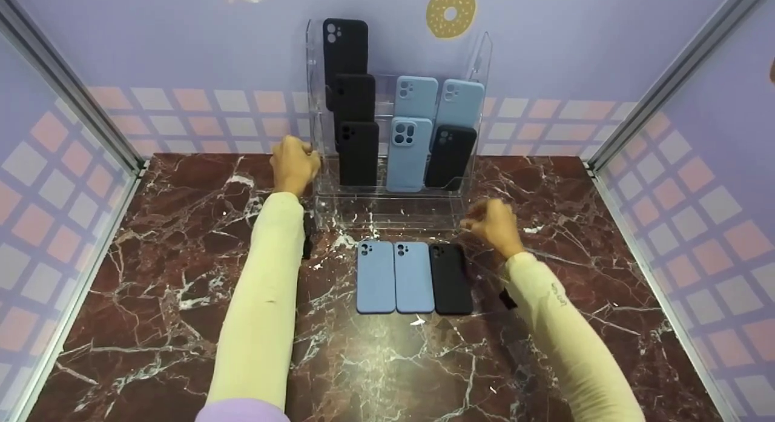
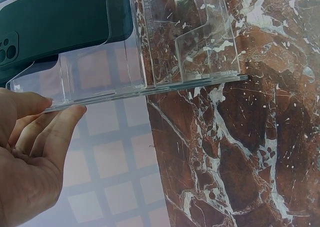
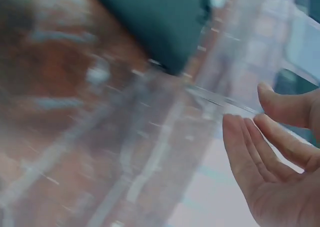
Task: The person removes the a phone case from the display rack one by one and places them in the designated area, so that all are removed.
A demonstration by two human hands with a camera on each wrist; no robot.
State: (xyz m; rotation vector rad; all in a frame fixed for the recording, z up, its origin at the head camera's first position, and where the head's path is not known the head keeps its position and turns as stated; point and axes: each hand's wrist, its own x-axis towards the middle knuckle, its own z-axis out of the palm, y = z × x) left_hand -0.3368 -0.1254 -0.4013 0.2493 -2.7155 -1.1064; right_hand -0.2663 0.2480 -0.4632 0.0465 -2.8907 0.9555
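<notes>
A clear acrylic display stand (image 1: 393,207) holds several black and light-blue phone cases in tiers. My left hand (image 1: 295,161) pinches the stand's left side panel between thumb and fingers, as the left wrist view shows with the panel edge (image 2: 145,91). By the lower right corner of the stand is my right hand (image 1: 493,225), its thumb and fingers (image 3: 240,147) apart and holding nothing. Whether it touches the stand is hard to tell, as the right wrist view is blurred. In front of the stand, two blue cases (image 1: 375,276) and a black case (image 1: 451,280) lie side by side.
The dark red marbled tabletop (image 1: 175,325) carries everything. Behind it rises a lilac wall (image 1: 545,40) with a tile pattern and a doughnut picture. Side walls with metal edge strips (image 1: 657,22) close in left and right.
</notes>
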